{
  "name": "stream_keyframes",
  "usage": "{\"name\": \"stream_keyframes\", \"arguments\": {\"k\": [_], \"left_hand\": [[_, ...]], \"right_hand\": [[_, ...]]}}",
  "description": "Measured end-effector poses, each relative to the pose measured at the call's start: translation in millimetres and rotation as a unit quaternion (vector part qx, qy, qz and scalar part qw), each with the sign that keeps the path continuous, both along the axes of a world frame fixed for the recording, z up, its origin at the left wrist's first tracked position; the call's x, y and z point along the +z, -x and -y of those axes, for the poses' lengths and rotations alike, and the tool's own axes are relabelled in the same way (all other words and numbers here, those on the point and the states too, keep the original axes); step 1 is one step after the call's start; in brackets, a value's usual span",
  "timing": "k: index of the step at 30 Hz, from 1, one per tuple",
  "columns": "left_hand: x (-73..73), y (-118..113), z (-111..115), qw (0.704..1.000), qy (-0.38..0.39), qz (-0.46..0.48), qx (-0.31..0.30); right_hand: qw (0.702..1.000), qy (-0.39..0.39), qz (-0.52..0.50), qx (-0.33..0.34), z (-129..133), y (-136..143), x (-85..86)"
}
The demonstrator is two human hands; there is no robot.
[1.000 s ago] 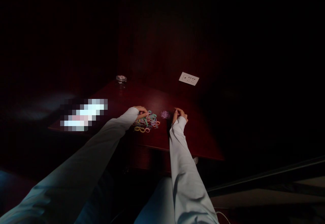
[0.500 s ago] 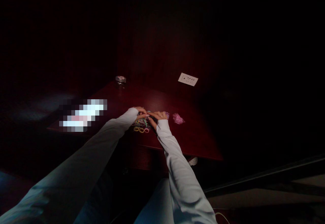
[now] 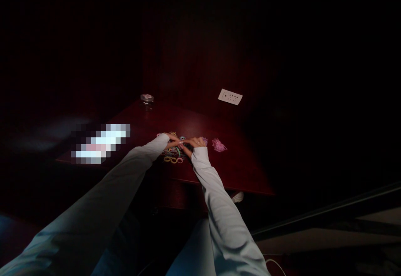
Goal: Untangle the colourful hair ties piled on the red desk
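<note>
My left hand (image 3: 173,140) and my right hand (image 3: 196,143) meet fingertip to fingertip over a pile of coloured bands (image 3: 171,153) on the dark red table. The fingers of each are pinched together, and whatever lies between them is too small to make out. Yellow and pink rings (image 3: 173,160) lie at the pile's near edge. Just right of my right hand is a bundle of pink bands (image 3: 219,145), with some purple ones (image 3: 205,141) partly behind that hand.
A clear jar with a lid (image 3: 147,101) stands at the table's back left. Pixelated bright area (image 3: 102,142) covers the left side. White socket plate (image 3: 230,97) is on the wall behind. The table's front edge (image 3: 244,190) runs before my knees.
My left hand has shifted slightly left and down, uncovering more bands behind it. My fingertips remain together. The whole view has moved a little.
</note>
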State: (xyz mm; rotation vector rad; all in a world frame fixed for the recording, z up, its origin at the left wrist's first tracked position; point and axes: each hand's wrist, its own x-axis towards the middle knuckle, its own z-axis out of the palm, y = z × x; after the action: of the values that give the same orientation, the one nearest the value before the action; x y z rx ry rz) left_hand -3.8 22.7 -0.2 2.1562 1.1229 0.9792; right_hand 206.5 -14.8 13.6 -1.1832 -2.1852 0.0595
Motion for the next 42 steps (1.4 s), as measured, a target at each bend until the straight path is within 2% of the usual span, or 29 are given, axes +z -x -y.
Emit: {"name": "stream_keyframes", "arguments": {"k": [6,12,17,20,23,26,28,30,36,39,42], "left_hand": [[9.2,-1.2,4.6,1.000,0.006,0.004,-0.013],[12.9,-1.8,8.0,0.998,0.026,0.023,-0.055],[11.4,-3.3,11.2,0.998,0.032,0.018,-0.042],[5.9,-5.7,10.1,0.999,0.018,0.031,-0.008],[3.3,-5.9,9.3,0.999,-0.016,0.046,0.015],[6.2,-3.0,11.1,0.998,-0.041,0.050,0.007],[8.6,-0.9,12.5,0.998,-0.050,0.042,-0.002],[9.3,-0.1,12.5,0.998,-0.054,0.031,-0.006],[0.3,-5.4,4.6,0.998,-0.053,0.023,0.012],[-1.5,-6.3,3.6,0.998,-0.058,0.020,0.015],[3.7,-4.0,6.8,0.998,-0.065,0.013,0.023]], "right_hand": [[1.000,-0.012,-0.016,-0.001,1.9,-1.5,2.9],[0.999,-0.043,-0.025,0.002,2.5,-3.0,0.8],[0.999,-0.042,-0.029,-0.014,0.3,-3.1,-0.8],[0.995,-0.042,-0.064,-0.067,-1.0,-10.7,4.0],[0.971,-0.022,-0.130,-0.198,-3.5,-29.6,11.9],[0.918,0.041,-0.180,-0.352,-7.4,-54.0,15.6],[0.891,0.062,-0.184,-0.410,-10.2,-69.1,13.7],[0.884,0.061,-0.178,-0.429,-12.8,-82.1,8.8],[0.882,0.011,-0.225,-0.414,-19.5,-107.7,-8.6],[0.862,-0.008,-0.277,-0.423,-22.3,-112.4,-13.5],[0.827,-0.007,-0.334,-0.451,-24.3,-111.4,-13.5]]}}
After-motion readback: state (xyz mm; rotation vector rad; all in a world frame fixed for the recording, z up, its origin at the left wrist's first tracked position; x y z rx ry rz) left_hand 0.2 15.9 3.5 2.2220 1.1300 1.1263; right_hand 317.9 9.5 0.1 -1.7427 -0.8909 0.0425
